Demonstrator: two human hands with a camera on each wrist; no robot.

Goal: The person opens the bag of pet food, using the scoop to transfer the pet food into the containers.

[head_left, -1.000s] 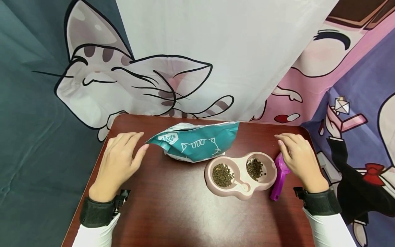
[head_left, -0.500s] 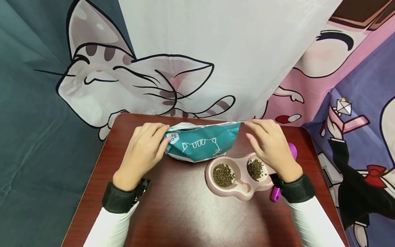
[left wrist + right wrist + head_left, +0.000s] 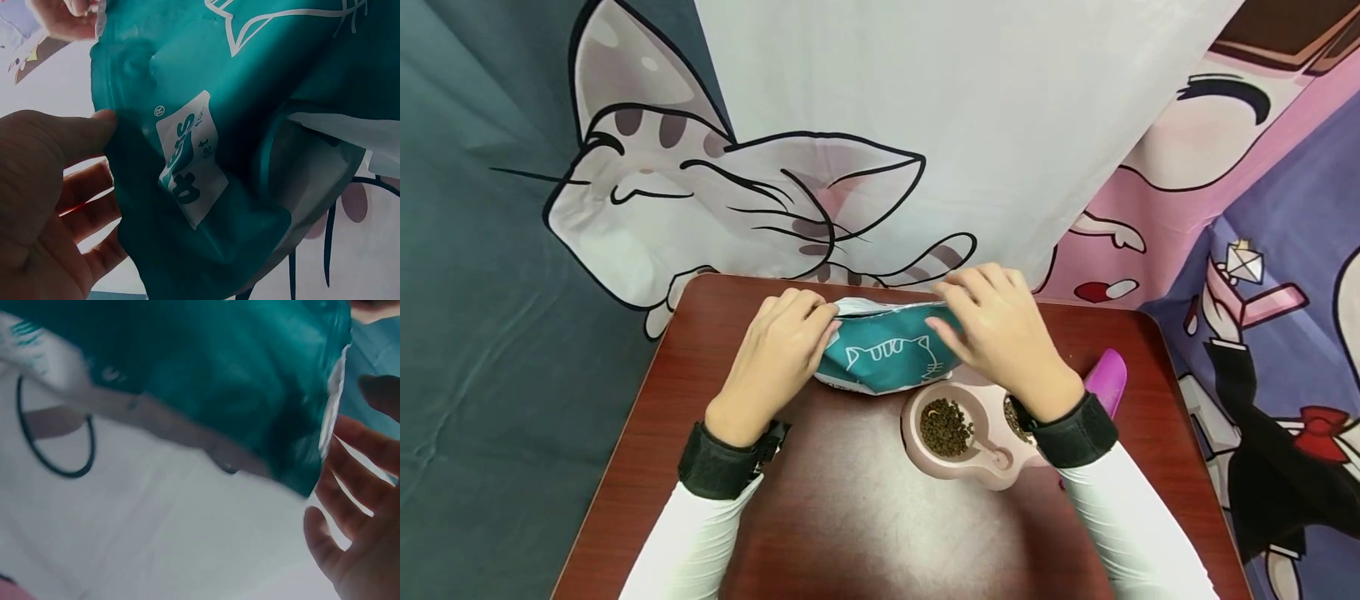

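Observation:
A teal and white pet food bag [image 3: 887, 354] with a cat outline stands at the table's far side. My left hand [image 3: 775, 354] is at its left top corner. In the left wrist view the thumb [image 3: 94, 131] lies on the front of the bag's edge, with the fingers behind it. At the other end is my right hand [image 3: 1000, 342]. In the right wrist view its fingers [image 3: 353, 469] reach behind the bag's edge while the thumb stands away from the front, the hand spread around that edge.
In front of the bag sits a pink double bowl [image 3: 996, 477] with brown kibble [image 3: 945, 427] in it. My right wrist covers part of its right side. A purple scoop [image 3: 1107, 379] lies to the right, partly behind my right forearm. Cartoon cloth hangs behind the table [image 3: 700, 321].
Both hands have moved inward from either side, the left to the bag's left corner and the right from above the scoop to the bag's right end. The bag stays in place.

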